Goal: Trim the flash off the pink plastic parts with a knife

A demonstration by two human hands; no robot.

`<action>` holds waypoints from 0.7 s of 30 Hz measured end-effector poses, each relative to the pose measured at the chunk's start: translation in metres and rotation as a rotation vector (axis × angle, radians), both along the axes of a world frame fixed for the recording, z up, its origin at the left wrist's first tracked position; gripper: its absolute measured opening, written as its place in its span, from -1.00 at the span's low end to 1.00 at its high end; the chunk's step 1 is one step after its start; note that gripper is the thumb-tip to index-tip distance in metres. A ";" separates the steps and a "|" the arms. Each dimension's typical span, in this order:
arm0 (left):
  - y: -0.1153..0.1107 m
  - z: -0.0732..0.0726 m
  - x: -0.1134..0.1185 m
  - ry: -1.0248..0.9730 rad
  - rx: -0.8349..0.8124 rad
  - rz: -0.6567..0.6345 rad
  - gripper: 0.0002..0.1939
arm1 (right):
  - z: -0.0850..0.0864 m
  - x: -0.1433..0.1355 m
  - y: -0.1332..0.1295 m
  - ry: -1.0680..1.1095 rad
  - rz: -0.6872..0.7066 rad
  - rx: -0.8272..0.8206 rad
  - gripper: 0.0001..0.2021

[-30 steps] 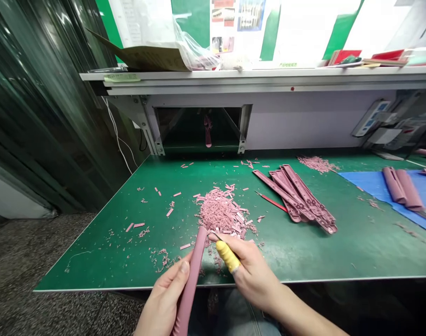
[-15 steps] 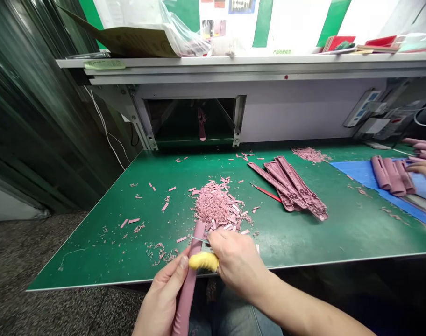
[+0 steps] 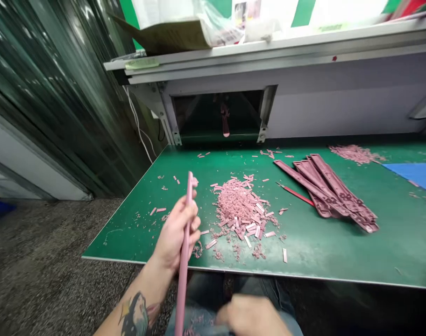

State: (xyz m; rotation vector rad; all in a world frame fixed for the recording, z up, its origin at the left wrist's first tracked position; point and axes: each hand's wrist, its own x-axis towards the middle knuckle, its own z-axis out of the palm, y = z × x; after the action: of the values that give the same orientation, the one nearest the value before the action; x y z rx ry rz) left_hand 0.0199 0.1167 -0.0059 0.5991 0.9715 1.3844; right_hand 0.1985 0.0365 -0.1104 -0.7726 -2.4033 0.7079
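My left hand (image 3: 178,231) is closed around a long, narrow pink plastic part (image 3: 184,261), seen edge-on and held nearly upright with its top end over the table. My right hand (image 3: 253,315) is low over my lap, smeared by motion. Its fingers are hard to make out, and no tool shows in it. Beside the left hand lies a heap of pink shavings and small strips (image 3: 239,205) on the green tabletop. Pink crumbs also lie on my jeans (image 3: 206,322).
To the right lie a red-handled, thin-tipped tool (image 3: 297,193) and a stack of long pink parts (image 3: 330,189). Farther back are a second pile of scraps (image 3: 355,154) and a blue sheet (image 3: 412,172). A white shelf (image 3: 234,53) spans the back; corrugated sheeting (image 3: 52,93) stands left.
My left hand has raised and turned the pink part edge-on. My right hand, earlier holding a thin blade against it, has pulled away down to my lap. The view has swung left.
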 end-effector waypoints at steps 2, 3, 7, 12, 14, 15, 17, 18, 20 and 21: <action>-0.016 -0.014 0.005 0.061 -0.070 -0.045 -0.58 | 0.027 0.008 0.033 0.119 -0.144 -0.051 -0.30; -0.024 -0.021 0.009 0.087 -0.107 -0.058 -0.59 | 0.041 0.011 0.049 0.159 -0.220 -0.051 -0.28; -0.050 -0.037 0.027 0.137 -0.194 -0.092 -0.48 | 0.078 0.015 0.094 0.052 -0.370 0.097 -0.34; -0.061 -0.038 0.036 -0.051 -0.207 -0.064 -0.67 | 0.081 0.011 0.104 -0.196 -0.430 0.224 -0.40; -0.060 -0.041 0.035 -0.131 -0.206 -0.031 -0.73 | 0.080 0.012 0.102 -0.223 -0.420 0.260 -0.40; -0.059 -0.042 0.034 -0.153 -0.216 -0.022 -0.72 | 0.080 0.012 0.101 -0.225 -0.413 0.273 -0.41; -0.058 -0.045 0.031 -0.165 -0.230 -0.038 -0.68 | 0.081 0.014 0.099 -0.224 -0.407 0.290 -0.42; -0.058 -0.046 0.030 -0.153 -0.223 -0.051 -0.67 | 0.081 0.014 0.097 -0.225 -0.410 0.293 -0.42; -0.056 -0.045 0.029 -0.112 -0.184 -0.057 -0.66 | 0.082 0.012 0.092 -0.229 -0.390 0.298 -0.44; -0.054 -0.043 0.029 -0.092 -0.165 -0.053 -0.66 | 0.083 0.011 0.087 -0.228 -0.362 0.298 -0.47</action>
State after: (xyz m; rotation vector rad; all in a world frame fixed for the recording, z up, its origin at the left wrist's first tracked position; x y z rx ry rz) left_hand 0.0486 0.0626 -0.0491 0.4309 0.9777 1.2602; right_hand 0.2091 0.1238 -0.0275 -1.1658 -2.3916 0.1190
